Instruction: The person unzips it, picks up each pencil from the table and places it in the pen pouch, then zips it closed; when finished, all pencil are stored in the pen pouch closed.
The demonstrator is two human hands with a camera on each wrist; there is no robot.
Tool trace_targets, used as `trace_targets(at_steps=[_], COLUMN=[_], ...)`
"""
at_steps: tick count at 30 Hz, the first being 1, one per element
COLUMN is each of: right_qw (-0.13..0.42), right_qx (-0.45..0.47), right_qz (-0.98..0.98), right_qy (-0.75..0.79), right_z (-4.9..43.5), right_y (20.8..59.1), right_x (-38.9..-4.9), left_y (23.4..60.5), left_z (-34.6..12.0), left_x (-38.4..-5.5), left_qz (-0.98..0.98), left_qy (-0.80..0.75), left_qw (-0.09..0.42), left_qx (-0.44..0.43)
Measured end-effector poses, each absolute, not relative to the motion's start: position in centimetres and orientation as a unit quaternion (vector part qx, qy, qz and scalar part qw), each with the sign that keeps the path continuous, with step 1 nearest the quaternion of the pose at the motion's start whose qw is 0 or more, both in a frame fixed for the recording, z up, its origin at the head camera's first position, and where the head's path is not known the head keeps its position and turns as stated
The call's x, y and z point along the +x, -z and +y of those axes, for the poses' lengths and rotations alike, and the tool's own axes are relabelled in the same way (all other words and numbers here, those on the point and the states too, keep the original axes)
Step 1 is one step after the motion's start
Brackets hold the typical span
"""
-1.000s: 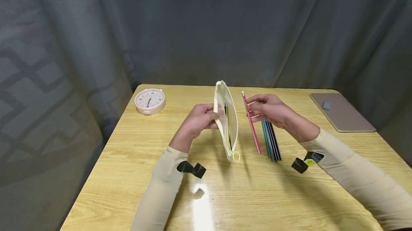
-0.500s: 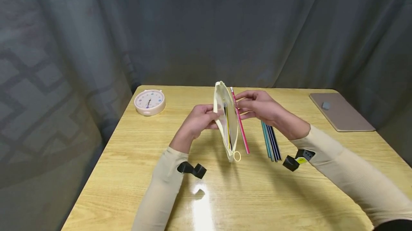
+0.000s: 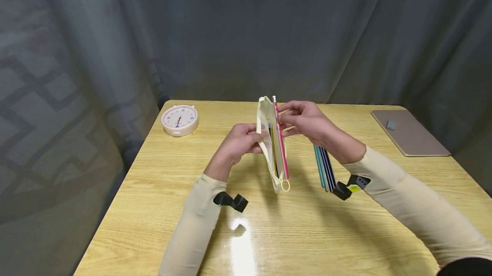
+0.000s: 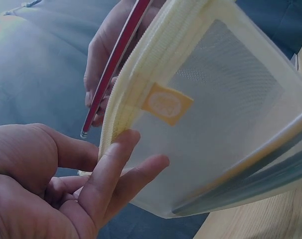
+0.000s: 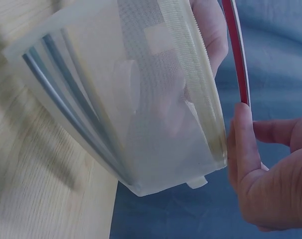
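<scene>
My left hand [image 3: 243,141] pinches the side of a pale yellow zip pencil pouch [image 4: 216,99], thumb inside its mouth and fingers along the outer wall. The pouch stands on edge, unzipped, its sheer mesh showing several pencils [image 5: 71,94] lying along the bottom. An orange tag [image 4: 167,103] sits below the zip. In my right hand [image 3: 303,122] a red pencil [image 3: 281,139] is pinched near its eraser end. It overlaps the right edge of the pouch mouth in the head view, and both wrist views show it just above the zip line.
Several teal and dark blue pencils [image 3: 324,169] lie side by side on the wooden table [image 3: 153,207], right of the pouch. A pink round clock [image 3: 180,121] stands at the back left. A brown notebook [image 3: 413,135] with a small grey eraser [image 3: 391,125] lies at the back right.
My right hand has carried the red pencil leftward from beside the loose pencils to the pouch mouth. The left hand and the pouch have stayed nearly still.
</scene>
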State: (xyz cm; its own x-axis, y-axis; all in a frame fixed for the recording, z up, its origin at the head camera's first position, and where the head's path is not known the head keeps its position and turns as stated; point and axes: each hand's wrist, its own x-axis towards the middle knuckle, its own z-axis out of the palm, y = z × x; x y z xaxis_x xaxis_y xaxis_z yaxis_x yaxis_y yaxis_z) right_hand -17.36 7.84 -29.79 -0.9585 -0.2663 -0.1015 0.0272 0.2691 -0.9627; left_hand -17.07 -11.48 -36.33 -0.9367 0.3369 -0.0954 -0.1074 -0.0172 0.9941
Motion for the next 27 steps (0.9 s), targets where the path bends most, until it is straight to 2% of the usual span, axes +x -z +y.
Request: trace_targets(at_steps=[15,27], right_qw=[0.08,0.081], right_qx=[-0.064,-0.063], right_qz=[0.811,0.806], right_qy=[0.576,0.582], right_z=[7.4,7.57], right_y=[29.96,30.06], right_x=[-17.43,-17.25], left_y=[36.2,36.32], left_z=[-11.3,-11.26], left_x=[-16.87,-16.96], left_qz=[0.69,0.688], left_qy=[-0.702,-0.703], left_qw=[0.154,0.156], left_qx=[0.084,0.086])
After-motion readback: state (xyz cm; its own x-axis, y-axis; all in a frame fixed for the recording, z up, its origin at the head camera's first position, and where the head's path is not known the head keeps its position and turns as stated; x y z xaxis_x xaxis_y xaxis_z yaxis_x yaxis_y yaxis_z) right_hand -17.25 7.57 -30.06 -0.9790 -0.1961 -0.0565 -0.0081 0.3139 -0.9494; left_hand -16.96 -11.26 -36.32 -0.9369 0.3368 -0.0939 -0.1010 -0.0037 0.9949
